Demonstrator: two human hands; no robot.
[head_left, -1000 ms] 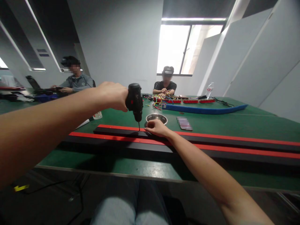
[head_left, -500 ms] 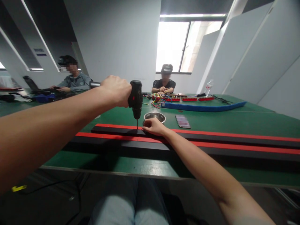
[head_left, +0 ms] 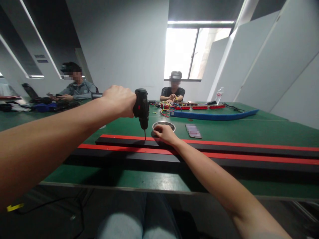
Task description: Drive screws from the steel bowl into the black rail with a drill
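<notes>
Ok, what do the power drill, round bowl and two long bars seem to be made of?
Power drill: probably matte black plastic, from its dull body. Round bowl: shiny, likely stainless steel, judging by its bright silvery rim. Long bars: smooth black sides, red tops; perhaps coated metal or plastic, I can't tell which.

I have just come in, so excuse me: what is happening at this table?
A person's left hand holds a drill, its bit pointing down at the red top of the far bar. The right hand is near the bit, in front of the bowl; whether it holds something is unclear. The near bar lies alongside. Across the table, another person sits behind wires.
</notes>
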